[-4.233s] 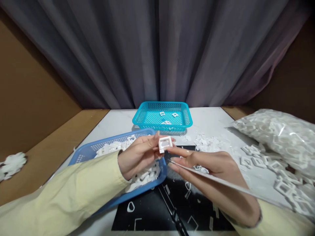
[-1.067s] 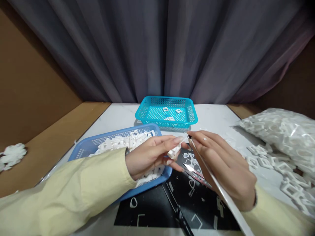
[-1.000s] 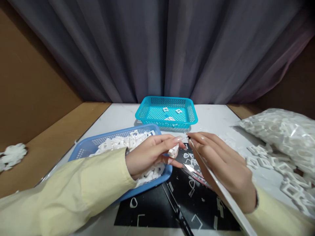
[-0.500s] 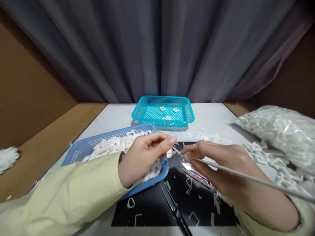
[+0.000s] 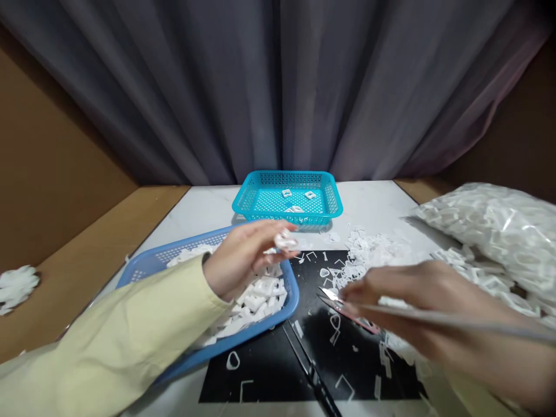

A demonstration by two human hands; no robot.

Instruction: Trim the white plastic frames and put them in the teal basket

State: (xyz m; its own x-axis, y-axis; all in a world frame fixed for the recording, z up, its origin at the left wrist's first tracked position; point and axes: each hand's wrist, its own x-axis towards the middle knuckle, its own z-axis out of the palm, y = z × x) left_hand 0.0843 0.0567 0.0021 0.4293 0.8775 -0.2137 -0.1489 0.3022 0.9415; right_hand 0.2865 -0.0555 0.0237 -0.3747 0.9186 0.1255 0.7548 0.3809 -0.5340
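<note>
My left hand is over the right part of the blue basket, closed on a small white plastic frame piece between thumb and fingers. Many similar white pieces fill that basket. My right hand, smeared by motion, is closed around a long, thin grey tool whose kind I cannot make out. Its shaft runs back past the wrist, and its tip is unclear. Below the right fingertips, pink-handled snips lie on the black mat, partly hidden by the hand.
A turquoise basket with a few white pieces stands at the back. Black tweezers and white offcuts lie on the mat. Trimmings are heaped behind it. At right, a clear bag bulges with white pieces. A curtain hangs behind.
My left hand has moved up and left with the white frame piece, turning it. My right hand has drawn back right and down with the thin tool, away from the piece.
</note>
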